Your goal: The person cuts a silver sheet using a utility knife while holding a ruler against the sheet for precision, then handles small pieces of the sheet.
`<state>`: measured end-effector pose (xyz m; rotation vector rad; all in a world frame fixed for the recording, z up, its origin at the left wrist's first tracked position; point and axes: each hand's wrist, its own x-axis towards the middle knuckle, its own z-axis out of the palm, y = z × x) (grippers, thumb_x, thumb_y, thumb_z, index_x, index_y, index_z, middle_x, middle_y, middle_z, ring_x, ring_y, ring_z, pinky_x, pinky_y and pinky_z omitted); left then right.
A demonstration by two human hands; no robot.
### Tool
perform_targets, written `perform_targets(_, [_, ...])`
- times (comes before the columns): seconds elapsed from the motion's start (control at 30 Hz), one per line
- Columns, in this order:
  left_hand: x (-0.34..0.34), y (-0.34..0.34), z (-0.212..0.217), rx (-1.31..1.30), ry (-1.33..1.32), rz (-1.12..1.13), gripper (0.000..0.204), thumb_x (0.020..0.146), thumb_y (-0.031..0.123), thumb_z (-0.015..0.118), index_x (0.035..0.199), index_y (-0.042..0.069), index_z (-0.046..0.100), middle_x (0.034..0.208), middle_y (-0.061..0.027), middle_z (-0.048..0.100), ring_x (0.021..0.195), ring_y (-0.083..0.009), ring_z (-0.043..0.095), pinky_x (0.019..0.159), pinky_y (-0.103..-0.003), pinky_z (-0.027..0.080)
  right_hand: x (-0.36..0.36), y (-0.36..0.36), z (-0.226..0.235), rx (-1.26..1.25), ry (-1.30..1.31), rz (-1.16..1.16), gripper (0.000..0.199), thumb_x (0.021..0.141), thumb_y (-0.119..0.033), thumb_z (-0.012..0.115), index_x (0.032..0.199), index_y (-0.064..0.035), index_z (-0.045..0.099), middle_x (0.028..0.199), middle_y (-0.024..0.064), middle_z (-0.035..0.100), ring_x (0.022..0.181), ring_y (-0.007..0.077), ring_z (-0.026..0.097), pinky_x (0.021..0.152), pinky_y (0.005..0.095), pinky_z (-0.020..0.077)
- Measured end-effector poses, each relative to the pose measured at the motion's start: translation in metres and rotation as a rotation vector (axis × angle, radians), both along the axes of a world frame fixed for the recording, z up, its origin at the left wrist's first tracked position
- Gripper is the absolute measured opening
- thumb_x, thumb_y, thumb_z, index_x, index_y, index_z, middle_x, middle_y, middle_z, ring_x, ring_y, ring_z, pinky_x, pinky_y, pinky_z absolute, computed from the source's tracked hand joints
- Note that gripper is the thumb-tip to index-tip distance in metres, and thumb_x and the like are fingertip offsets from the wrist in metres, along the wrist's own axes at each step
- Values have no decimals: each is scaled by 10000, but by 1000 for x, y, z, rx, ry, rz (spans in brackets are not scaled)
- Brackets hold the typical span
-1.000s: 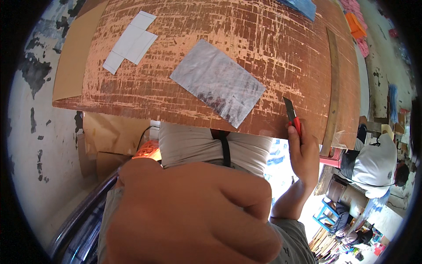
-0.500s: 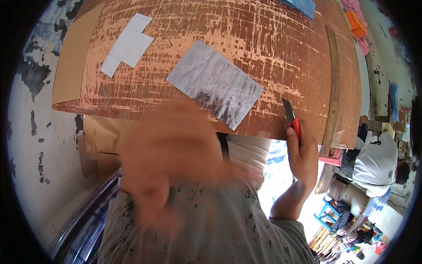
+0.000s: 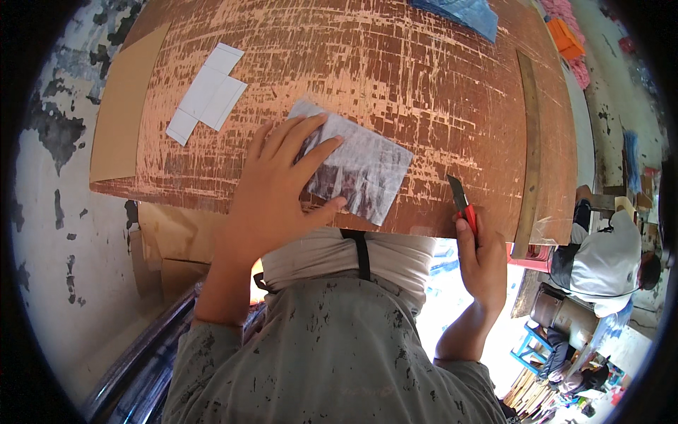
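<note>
My left hand [image 3: 286,169] lies with its fingers spread over the left part of a grey, streaky rectangular sheet [image 3: 374,169]. That sheet rests at an angle near the front edge of the worn brown board table [image 3: 438,92]. At the table's front right, my right hand [image 3: 482,261] is wrapped round a red utility knife [image 3: 466,207]. Its dark blade points up and away from me, apart from the sheet. Farther left lies a white paper template [image 3: 208,94] with stepped edges and thin lines.
A long wooden strip [image 3: 528,148] lies along the table's right side. Brown cardboard [image 3: 120,113] covers the left end, and blue plastic [image 3: 462,15] sits at the far edge. Beyond the right side, a person in a white shirt [image 3: 604,254] is bent over.
My left hand, blurred near my body before, has come forward onto the grey sheet. The sheet has shifted slightly in view. My right hand still grips the utility knife.
</note>
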<state>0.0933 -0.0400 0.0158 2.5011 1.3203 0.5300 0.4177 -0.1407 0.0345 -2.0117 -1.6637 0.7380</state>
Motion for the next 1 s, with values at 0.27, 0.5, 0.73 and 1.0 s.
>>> perform_targets(0.27, [29, -34, -8, 33, 15, 420, 792, 825, 551, 896, 1437, 106, 662, 1439, -192, 553, 1317, -446, 518, 1156, -619, 378, -7, 4, 8, -20, -25, 11, 226, 1137, -232, 619, 1132, -8, 650, 742, 260, 627, 692, 482, 645, 628, 533, 455])
perform_targets(0.5, [13, -24, -9, 24, -48, 74, 784, 873, 431, 852, 1537, 99, 601, 1570, -196, 532, 1445, -431, 494, 1269, -647, 290, -7, 0, 8, -36, -83, 14, 232, 1133, -239, 626, 1100, -10, 634, 764, 274, 640, 727, 506, 650, 642, 551, 458])
perform_targets(0.73, [22, -30, -13, 79, -62, 174, 702, 886, 462, 848, 1473, 118, 676, 1535, -186, 540, 1412, -395, 504, 1218, -599, 330, -17, -4, 14, -87, -137, -4, 217, 1123, -241, 643, 1109, -24, 645, 786, 265, 675, 709, 516, 675, 619, 561, 476])
perform_targets(1.0, [35, -34, -6, 44, -51, 286, 727, 822, 523, 908, 1414, 153, 702, 1411, -167, 551, 1303, -382, 517, 1105, -544, 383, -57, 3, 17, -10, -195, 267, 162, 1108, -198, 645, 1177, -54, 617, 845, 239, 714, 646, 444, 713, 537, 529, 532])
